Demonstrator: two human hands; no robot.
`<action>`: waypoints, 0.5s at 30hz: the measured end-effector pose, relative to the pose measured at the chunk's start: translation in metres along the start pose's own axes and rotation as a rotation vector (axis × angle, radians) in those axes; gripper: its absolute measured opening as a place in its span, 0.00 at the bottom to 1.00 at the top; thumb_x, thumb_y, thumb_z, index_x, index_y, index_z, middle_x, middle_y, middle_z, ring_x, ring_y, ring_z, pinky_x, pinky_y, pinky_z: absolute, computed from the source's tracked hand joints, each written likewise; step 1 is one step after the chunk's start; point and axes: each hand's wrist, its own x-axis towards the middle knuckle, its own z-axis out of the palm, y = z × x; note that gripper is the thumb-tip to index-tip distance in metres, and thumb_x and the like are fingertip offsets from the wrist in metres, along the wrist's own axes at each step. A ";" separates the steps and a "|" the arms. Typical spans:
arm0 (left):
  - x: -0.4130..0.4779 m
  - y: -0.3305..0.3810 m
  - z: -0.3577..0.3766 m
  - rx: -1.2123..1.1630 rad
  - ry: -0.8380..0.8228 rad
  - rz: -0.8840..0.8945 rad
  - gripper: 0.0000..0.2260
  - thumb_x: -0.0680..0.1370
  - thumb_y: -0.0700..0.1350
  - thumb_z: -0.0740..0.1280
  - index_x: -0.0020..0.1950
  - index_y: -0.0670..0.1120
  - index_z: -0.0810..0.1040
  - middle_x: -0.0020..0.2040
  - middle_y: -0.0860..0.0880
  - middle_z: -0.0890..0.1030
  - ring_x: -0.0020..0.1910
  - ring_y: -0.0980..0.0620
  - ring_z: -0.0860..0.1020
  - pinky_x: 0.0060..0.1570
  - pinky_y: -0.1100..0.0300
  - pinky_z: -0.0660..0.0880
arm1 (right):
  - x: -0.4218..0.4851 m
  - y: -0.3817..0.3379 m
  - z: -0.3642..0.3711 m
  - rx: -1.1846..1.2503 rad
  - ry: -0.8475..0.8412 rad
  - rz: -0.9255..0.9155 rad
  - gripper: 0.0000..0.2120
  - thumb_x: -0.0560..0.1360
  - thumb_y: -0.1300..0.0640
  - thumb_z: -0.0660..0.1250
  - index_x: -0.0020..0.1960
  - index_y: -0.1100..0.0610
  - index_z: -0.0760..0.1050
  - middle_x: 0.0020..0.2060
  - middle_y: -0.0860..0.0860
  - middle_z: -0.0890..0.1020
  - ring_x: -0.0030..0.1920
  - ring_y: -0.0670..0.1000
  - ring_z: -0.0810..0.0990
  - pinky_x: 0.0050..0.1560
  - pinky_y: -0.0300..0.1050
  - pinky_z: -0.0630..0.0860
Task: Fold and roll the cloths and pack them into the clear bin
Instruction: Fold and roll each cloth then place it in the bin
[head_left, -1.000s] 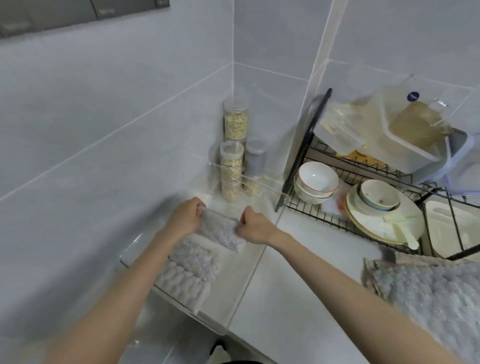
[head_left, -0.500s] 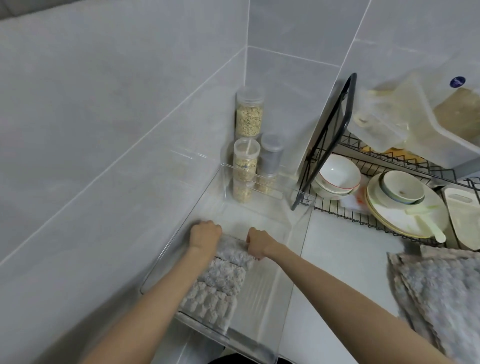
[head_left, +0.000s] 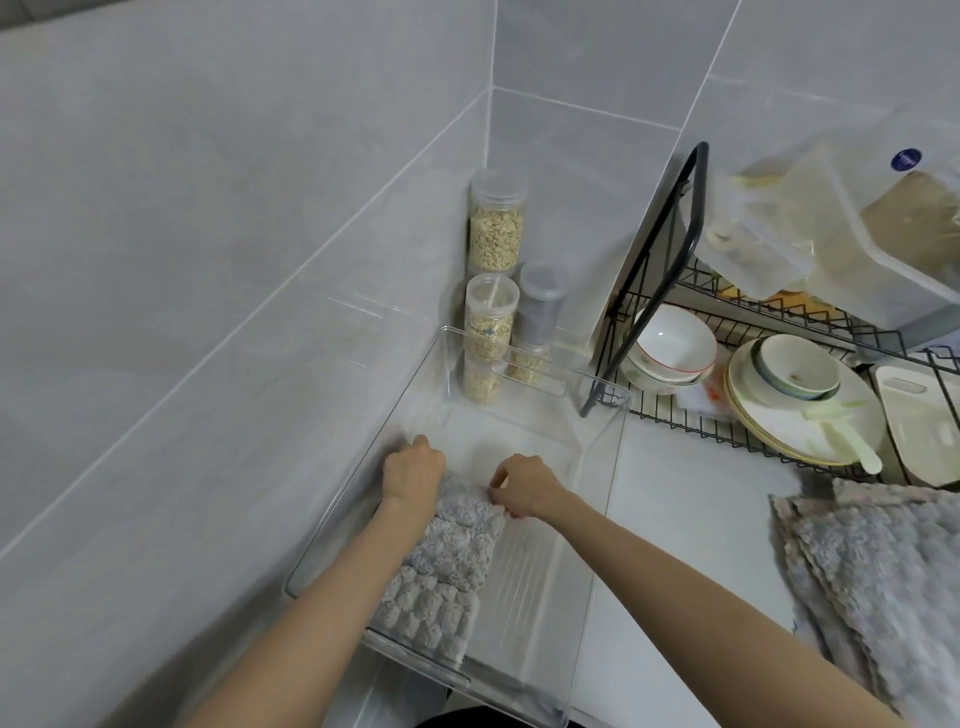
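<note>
left hand and right hand each grip an end of a rolled grey cloth inside the clear bin, pressing it against the rolls already packed, apparently so it cannot unroll; further cloths lie on the worktop.

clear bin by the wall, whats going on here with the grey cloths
A person is packing a clear plastic bin with fluffy grey cloth rolls. The left hand and right hand grip the farthest roll, set beyond two rolls lying in the bin. A pile of flat grey cloths waits at right, near the black wire dish rack.
</note>
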 end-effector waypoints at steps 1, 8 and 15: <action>-0.001 0.000 -0.002 -0.012 0.002 -0.011 0.14 0.79 0.34 0.57 0.62 0.43 0.74 0.62 0.46 0.72 0.59 0.48 0.76 0.50 0.57 0.75 | -0.002 0.000 -0.002 -0.044 0.019 -0.015 0.12 0.77 0.56 0.63 0.56 0.61 0.79 0.50 0.59 0.83 0.48 0.56 0.82 0.50 0.43 0.76; -0.012 0.002 -0.039 -0.149 0.132 -0.001 0.15 0.78 0.38 0.61 0.64 0.46 0.70 0.59 0.47 0.75 0.58 0.46 0.76 0.47 0.56 0.70 | -0.021 0.000 -0.040 -0.167 0.227 -0.122 0.12 0.78 0.55 0.60 0.59 0.54 0.76 0.56 0.55 0.79 0.55 0.56 0.78 0.49 0.45 0.73; -0.027 0.028 -0.094 -0.557 0.379 0.059 0.16 0.80 0.43 0.59 0.67 0.49 0.71 0.60 0.47 0.77 0.56 0.44 0.76 0.49 0.52 0.74 | -0.074 0.027 -0.095 -0.015 0.543 -0.240 0.12 0.77 0.58 0.61 0.57 0.54 0.78 0.48 0.51 0.82 0.50 0.53 0.78 0.50 0.46 0.74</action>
